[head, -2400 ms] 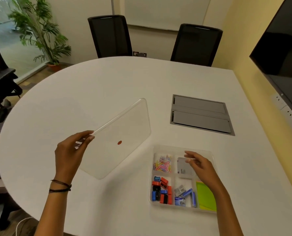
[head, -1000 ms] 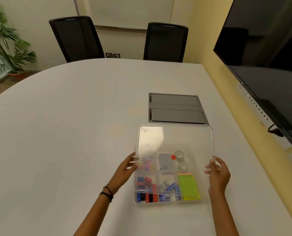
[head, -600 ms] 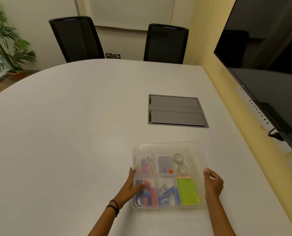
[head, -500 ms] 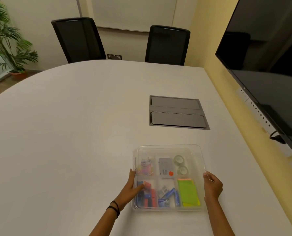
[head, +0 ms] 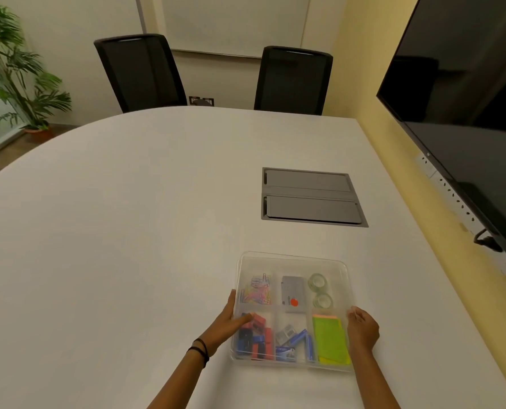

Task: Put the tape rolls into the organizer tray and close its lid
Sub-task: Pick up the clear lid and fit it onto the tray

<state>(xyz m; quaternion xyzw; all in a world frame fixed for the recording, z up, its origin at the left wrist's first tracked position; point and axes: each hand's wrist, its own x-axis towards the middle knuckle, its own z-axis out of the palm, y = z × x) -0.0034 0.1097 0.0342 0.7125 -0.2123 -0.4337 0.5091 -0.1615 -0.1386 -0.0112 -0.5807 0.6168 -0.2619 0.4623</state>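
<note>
Clear organizer tray (head: 293, 366) sits on white surface (head: 127, 231), near edge, toward the right. Clear lid (head: 293, 262) lies flat on top of the tray, red dot sticker on it. Two tape rolls (head: 320, 290) inside, far right compartment, one behind the other, seen through the lid. Other compartments: coloured paper clips (head: 257, 292) far left, grey box (head: 293, 292) far middle, red and blue clips (head: 253, 339) near left, staplers or similar near middle (too blurry to say), green sticky notes (head: 330, 339) near right.

Left hand (head: 226, 326): grip spread, fingers flat, thumb along the tray's left edge, fingertips lying over the lid's near left part. Holds nothing, just touching. Dark bands on wrist.

Right hand (head: 362, 327): grip loosely curled, fingertips at the tray's right edge by the lid rim. Can't tell if it pinches the rim or only touches.

Grey hatch panel (head: 312, 197) set into surface behind the tray, apart from it.
</note>
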